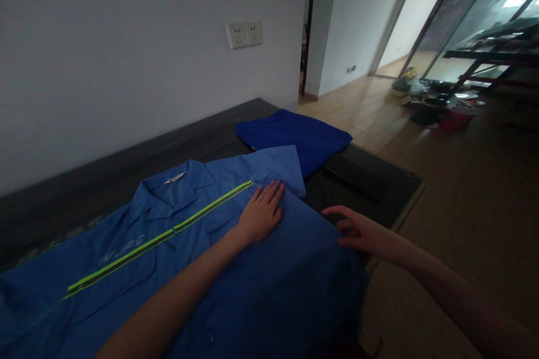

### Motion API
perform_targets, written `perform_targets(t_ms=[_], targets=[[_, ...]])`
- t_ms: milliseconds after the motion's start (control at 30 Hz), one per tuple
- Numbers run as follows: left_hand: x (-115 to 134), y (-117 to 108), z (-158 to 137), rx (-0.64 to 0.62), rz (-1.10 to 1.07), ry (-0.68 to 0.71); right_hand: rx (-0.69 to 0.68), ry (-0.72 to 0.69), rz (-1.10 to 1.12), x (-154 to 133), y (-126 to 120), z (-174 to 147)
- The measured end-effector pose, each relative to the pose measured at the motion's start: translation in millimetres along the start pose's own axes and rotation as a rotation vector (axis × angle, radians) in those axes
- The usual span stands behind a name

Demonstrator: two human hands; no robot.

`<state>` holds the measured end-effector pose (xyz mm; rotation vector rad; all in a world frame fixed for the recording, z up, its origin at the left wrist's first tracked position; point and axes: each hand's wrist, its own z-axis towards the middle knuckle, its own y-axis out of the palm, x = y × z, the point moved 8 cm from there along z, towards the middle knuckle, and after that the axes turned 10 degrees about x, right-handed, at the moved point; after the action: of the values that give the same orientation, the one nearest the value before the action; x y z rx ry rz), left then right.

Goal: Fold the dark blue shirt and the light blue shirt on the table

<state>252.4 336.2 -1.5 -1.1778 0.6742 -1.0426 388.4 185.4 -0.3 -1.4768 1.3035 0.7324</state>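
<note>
A blue short-sleeved work shirt (261, 275) with a collar, chest pockets and a yellow-green and grey stripe lies spread, front up, over a dark table. My left hand (261, 212) rests flat on it beside the end of the stripe, close to the sleeve, fingers stretched out. Just off the shirt's right side is my right hand (357, 230), its index finger extended and the others loosely bent and apart. Nothing shows in its grasp. The shirt's lower end runs out of view at the bottom.
Beyond the sleeve a folded darker blue cloth (295, 134) lies on the dark table (197, 140). A flat black object (356, 174) is near the table's right end. The wall (126, 56) borders the far side. Buckets and bags (438, 106) stand on the floor.
</note>
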Motion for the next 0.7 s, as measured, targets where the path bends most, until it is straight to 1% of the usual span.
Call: perform_targets(t_ms=[67, 133, 200, 267, 333, 367, 400, 467, 533, 567, 633, 700], targets=[[-1, 1, 1, -0.011, -0.022, -0.008, 0.000, -0.060, -0.118, -2, -4, -11], [-3, 1, 2, -0.023, -0.050, -0.021, 0.036, -0.115, -0.307, -3, -9, -23], [-4, 1, 2, -0.021, -0.072, -0.036, 0.110, -0.139, -0.506, -1, -17, -33], [-4, -1, 2, 0.001, -0.076, -0.045, 0.183, -0.126, -0.648, 4, -25, -40], [-2, -2, 1, 0.025, -0.067, -0.050, 0.231, -0.118, -0.723, 7, -33, -43], [-1, -2, 1, 0.033, -0.062, -0.050, 0.264, -0.135, -0.743, 5, -36, -43], [-1, -2, 0, 0.037, -0.057, -0.049, 0.312, -0.173, -0.750, 0, -38, -41], [1, -1, 0, 0.042, -0.048, -0.043, 0.434, -0.304, -0.735, -22, -38, -38], [2, -1, 0, 0.042, -0.041, -0.040, 0.517, -0.464, -0.707, -51, -23, -31], [2, -2, 0, 0.041, -0.039, -0.041, 0.517, -0.537, -0.706, -64, -10, -26], [2, -3, 0, 0.035, -0.038, -0.045, 0.470, -0.651, -0.751, -83, 23, -10], [2, -4, 0, 0.027, -0.042, -0.043, 0.419, -0.717, -0.834, -90, 53, 8]])
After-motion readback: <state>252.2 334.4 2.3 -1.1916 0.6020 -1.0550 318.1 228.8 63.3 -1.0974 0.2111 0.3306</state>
